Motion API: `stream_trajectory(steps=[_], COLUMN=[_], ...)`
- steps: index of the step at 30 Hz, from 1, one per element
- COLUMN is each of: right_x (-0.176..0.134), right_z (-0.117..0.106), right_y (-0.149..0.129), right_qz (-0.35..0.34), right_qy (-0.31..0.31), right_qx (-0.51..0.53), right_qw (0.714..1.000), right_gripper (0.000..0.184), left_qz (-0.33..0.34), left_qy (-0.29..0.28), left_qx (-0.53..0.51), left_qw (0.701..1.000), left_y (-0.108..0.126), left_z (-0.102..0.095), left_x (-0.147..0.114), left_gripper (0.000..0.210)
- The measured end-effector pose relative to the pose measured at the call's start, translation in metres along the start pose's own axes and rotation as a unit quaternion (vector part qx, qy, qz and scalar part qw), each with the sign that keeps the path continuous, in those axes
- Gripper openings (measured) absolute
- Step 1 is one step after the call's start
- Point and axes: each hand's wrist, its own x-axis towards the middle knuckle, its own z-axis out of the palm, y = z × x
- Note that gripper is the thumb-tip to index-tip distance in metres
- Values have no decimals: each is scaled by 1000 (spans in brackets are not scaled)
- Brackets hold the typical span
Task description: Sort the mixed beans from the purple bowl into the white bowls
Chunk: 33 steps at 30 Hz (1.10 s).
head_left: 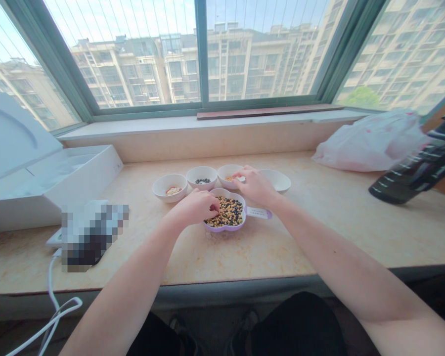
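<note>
My left hand (200,205) reaches into a purple-rimmed scoop (228,228) full of mixed yellow and black beans (228,210). Its fingers are curled and pinched at the beans; whatever they grip is too small to make out. Just behind the scoop, my right hand (252,184) hangs over a white bowl (224,170) with some yellow beans, fingers bent together at its rim. What those fingertips hold, if anything, cannot be seen. In the same row stand a bowl with black beans (202,181), a bowl with pale and reddish pieces (173,190), and a fourth white bowl (280,180) at the right.
An open white box (52,185) stands at the left, with a blurred-out object (91,237) and white cable (52,282) before it. A plastic bag (371,141) and black bottle (411,168) are at the right. Windows rise behind the counter (341,217).
</note>
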Motion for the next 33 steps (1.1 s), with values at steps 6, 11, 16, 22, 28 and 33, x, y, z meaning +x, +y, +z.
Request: stream_trajectory(steps=[6, 11, 16, 22, 28, 33], right_x=[0, -1, -1, -3, -10, -11], right_z=[-1, -2, -2, -6, -7, -6], right_y=[-1, -3, -5, -18, -26, -26], right_qz=[-1, -5, -19, -31, -62, -61], right_qy=[1, 5, 17, -4, -109, -119], right_qx=[5, 15, 11, 64, 122, 128], right_qw=[1000, 1000, 1000, 997, 985, 983], right_gripper=[23, 24, 22, 19, 23, 23], left_qz=[-11, -81, -68, -66, -44, -29], left_qy=[55, 135, 202, 239, 276, 285], left_qx=[-70, -211, -484, -769, -831, -835], left_qw=[996, 965, 848, 589, 481, 469], left_y=[1, 2, 2, 1, -6, -8], left_z=[-3, -7, -8, -24, -34, -33], left_x=[-3, -3, 2, -1, -6, -4], left_gripper=[13, 14, 26, 28, 34, 33])
